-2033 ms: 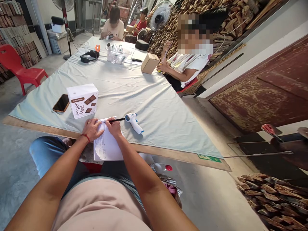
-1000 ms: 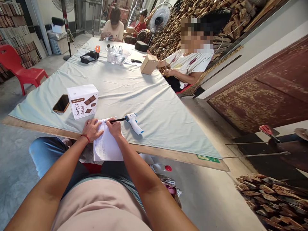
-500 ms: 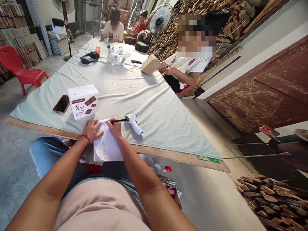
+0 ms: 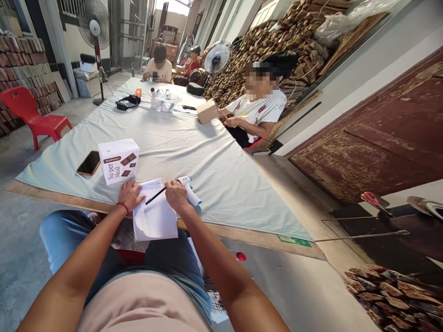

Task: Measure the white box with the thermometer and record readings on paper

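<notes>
Left hand [image 4: 130,196], bare, with a thin red cord bracelet [image 4: 122,207] at the wrist, lies with fingers spread on the left edge of a stack of white paper sheets [image 4: 161,226] bearing rows of handwriting too small to read. The right hand [image 4: 176,195], also bare, pinches the right end of a slim black pen [image 4: 155,195] beside the paper's right edge; the pen slants over the page with its free end toward the near left, and whether that end touches the paper cannot be told. The sheets lie at the near edge of a long table covered by a pale blue-green cloth [image 4: 166,143], their near end reaching past the bare wooden edge [image 4: 62,198]. Partly hidden by the right hand, on its right, is a white and blue pistol-shaped thermometer [image 4: 193,193]. Beyond the left hand stands a white box [image 4: 119,161] printed "Su-per Meal", and just left of it a dark-screened phone [image 4: 89,163] lies flat. Farther along are a black headset-like object [image 4: 127,102], a clear plastic basin [image 4: 166,109] holding bottles [image 4: 162,97], and a brown cardboard box [image 4: 206,112]. Right of that carton sits a person in a white patterned shirt [image 4: 259,110]. A red plastic chair [image 4: 34,113] stands on the left; split firewood [image 4: 231,76] is piled at far right.
</notes>
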Tool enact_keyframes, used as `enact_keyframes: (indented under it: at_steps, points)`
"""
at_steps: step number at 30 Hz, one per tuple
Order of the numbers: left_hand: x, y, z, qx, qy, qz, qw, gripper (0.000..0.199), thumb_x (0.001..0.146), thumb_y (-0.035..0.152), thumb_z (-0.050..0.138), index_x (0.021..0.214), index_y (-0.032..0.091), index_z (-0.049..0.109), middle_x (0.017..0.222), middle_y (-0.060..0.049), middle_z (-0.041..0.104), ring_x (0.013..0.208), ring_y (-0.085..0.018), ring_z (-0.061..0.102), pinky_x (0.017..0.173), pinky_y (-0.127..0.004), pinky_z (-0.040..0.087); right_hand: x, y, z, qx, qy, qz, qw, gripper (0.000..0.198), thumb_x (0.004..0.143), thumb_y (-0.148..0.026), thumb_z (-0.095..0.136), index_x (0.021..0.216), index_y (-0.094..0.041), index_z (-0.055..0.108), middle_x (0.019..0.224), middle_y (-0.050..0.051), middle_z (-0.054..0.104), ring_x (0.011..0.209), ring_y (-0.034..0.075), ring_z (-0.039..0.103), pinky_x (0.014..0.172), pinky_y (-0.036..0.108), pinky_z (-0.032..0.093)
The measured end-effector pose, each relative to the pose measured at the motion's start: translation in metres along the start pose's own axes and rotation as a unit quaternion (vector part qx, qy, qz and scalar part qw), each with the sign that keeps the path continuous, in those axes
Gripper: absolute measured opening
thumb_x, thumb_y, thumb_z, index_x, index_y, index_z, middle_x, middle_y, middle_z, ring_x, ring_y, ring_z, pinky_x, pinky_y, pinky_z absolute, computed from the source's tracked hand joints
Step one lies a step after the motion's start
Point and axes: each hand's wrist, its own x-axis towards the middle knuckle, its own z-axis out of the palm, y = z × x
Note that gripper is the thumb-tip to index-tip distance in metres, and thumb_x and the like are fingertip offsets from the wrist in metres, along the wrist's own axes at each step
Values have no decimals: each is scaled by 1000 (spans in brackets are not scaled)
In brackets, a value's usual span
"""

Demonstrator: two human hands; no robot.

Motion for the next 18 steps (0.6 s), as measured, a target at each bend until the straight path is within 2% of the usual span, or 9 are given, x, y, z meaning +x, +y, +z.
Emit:
enact_keyframes:
  at_steps: [3, 5, 6, 8, 10, 12, 13, 16, 18]
  points:
    - [-4, -7, -5, -6, 40, 5, 999, 19, 80, 27, 70, 97, 20, 63, 121, -13, 58, 116, -31, 54, 104, -47, 43, 0, 0, -6, -8, -10, 4, 1000, 36, 91, -14, 48, 120, -18, 68, 111, 17, 66, 105, 27, 57, 90, 36, 40]
    - [-10, -17, -13, -14, 94, 0, 996, 15, 85, 26, 64, 97, 19, 59, 116, -14, 57, 116, -30, 54, 104, -47, 43, 1, 10, -10, 1, 36, 55, 998, 44, 88, -18, 54, 132, -19, 61, 122, 18, 62, 114, 29, 54, 93, 38, 39]
    - [-12, -24, -18, -29, 141, -15, 990, 16, 85, 28, 63, 98, 19, 57, 116, -15, 55, 118, -31, 52, 106, -49, 42, 2, 17, -12, 5, 57, 98, 994, 51, 87, -22, 58, 137, -18, 56, 129, 20, 58, 119, 31, 52, 95, 40, 39]
    - [-12, -40, -29, -80, 258, -65, 961, 34, 79, 34, 70, 103, 18, 53, 122, -16, 51, 126, -34, 46, 110, -54, 38, 2, 33, -13, 19, 57, 188, 980, 64, 84, -34, 65, 142, -14, 49, 136, 23, 53, 124, 36, 49, 97, 45, 39]
    - [-4, -56, -41, -142, 329, -114, 927, 62, 66, 36, 81, 115, 17, 48, 134, -19, 44, 135, -37, 37, 114, -57, 32, 2, 48, -10, 49, 0, 239, 970, 67, 82, -43, 68, 139, -12, 51, 133, 24, 55, 123, 37, 51, 96, 45, 41]
    - [10, -69, -52, -202, 318, -141, 916, 84, 56, 34, 88, 125, 15, 42, 142, -21, 41, 140, -39, 32, 115, -57, 33, 1, 58, -6, 96, -33, 253, 962, 56, 84, -42, 66, 130, -11, 57, 127, 23, 60, 121, 35, 55, 95, 41, 42]
    - [17, -73, -56, -236, 295, -145, 914, 88, 53, 32, 89, 126, 16, 42, 140, -20, 45, 138, -39, 36, 112, -55, 37, 1, 60, -4, 120, -30, 255, 959, 49, 84, -39, 65, 125, -11, 61, 124, 23, 61, 120, 35, 56, 94, 40, 43]
    - [33, -81, -63, -320, 237, -149, 905, 77, 52, 29, 89, 117, 18, 49, 116, -11, 65, 111, -31, 62, 93, -45, 54, 2, 60, -2, 182, 12, 254, 950, 35, 84, -30, 62, 112, -10, 67, 112, 21, 67, 110, 32, 63, 89, 38, 46]
    - [36, -83, -64, -348, 235, -155, 894, 70, 52, 30, 88, 110, 18, 53, 104, -9, 69, 95, -26, 68, 84, -42, 57, 4, 54, -3, 221, 51, 239, 944, 32, 84, -31, 60, 109, -13, 68, 107, 18, 69, 104, 29, 66, 85, 36, 48]
